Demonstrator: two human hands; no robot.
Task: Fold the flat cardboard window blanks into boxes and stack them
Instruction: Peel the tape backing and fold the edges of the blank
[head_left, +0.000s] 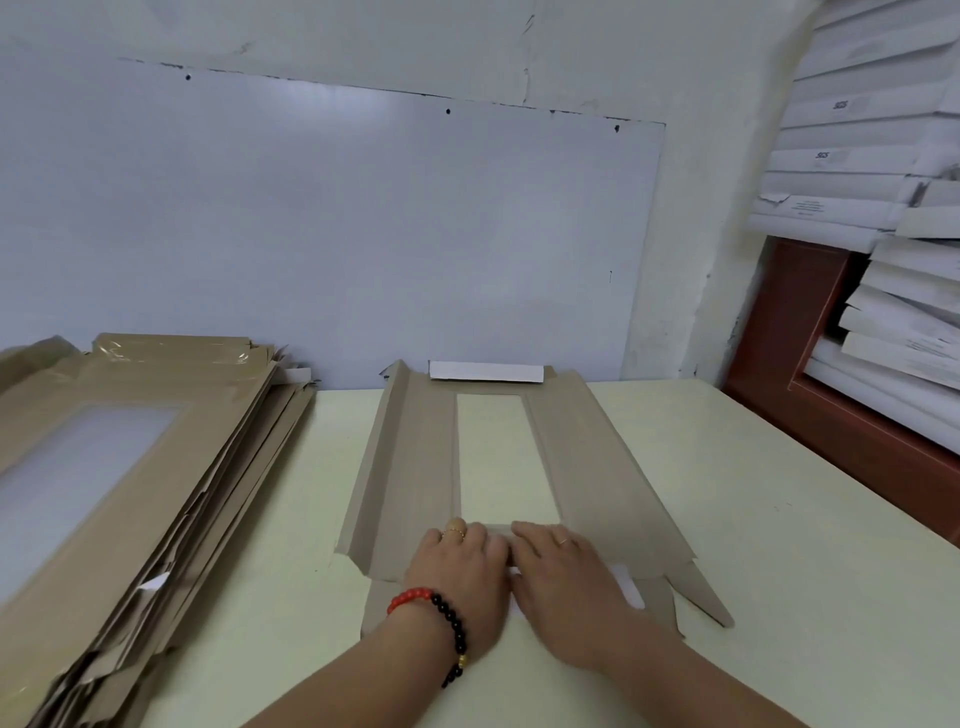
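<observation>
Head view: my left hand (462, 558) and right hand (558, 558) lie flat, fingers straight, pressing the near end of the blank (415, 467) on the counter (779, 493), its long side flaps already raised. It looks light, stiff along creases, and its window film is probably easily dented, so I'd hold it by the flap edges. Left of the blank sits the blank pile (130, 467), near enough to snag; right of it, stacked white boxes (883, 260).
</observation>
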